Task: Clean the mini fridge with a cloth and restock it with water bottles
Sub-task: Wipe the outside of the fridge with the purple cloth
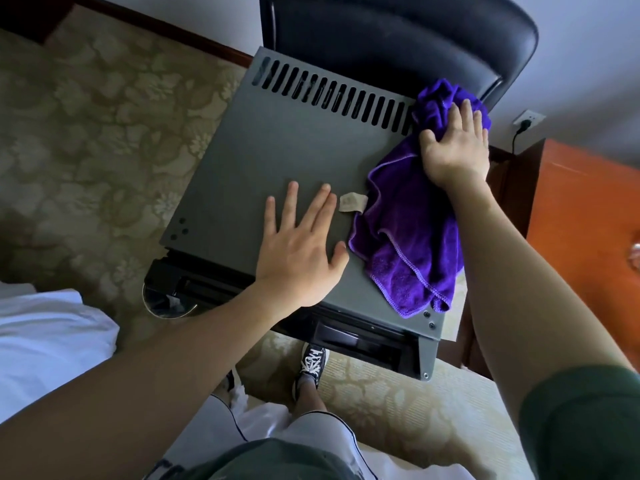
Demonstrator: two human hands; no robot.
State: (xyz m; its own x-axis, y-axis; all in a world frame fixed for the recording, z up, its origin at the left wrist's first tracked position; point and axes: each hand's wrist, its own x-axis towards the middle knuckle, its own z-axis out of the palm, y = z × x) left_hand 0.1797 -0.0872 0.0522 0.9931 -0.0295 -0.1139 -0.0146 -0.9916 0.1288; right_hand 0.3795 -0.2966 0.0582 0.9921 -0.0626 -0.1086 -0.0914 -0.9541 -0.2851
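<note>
fridge: grey mini fridge [277,143] stands on patterned carpet [86,133], vent slots along its far top edge.
cloth: purple cloth [408,237] lies bunched on the fridge top's right side, one corner overhanging the near edge.
right hand: right hand [457,147] presses flat on the cloth's far end, fingers nearly straight.
left hand: left hand [301,244] rests flat, fingers spread, on bare top just beside the cloth.
behind: black chair [398,36] touches the fridge's rear.

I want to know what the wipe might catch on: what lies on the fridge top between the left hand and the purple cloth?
In the head view, only a small beige tag lies between the left hand and the cloth.
</note>
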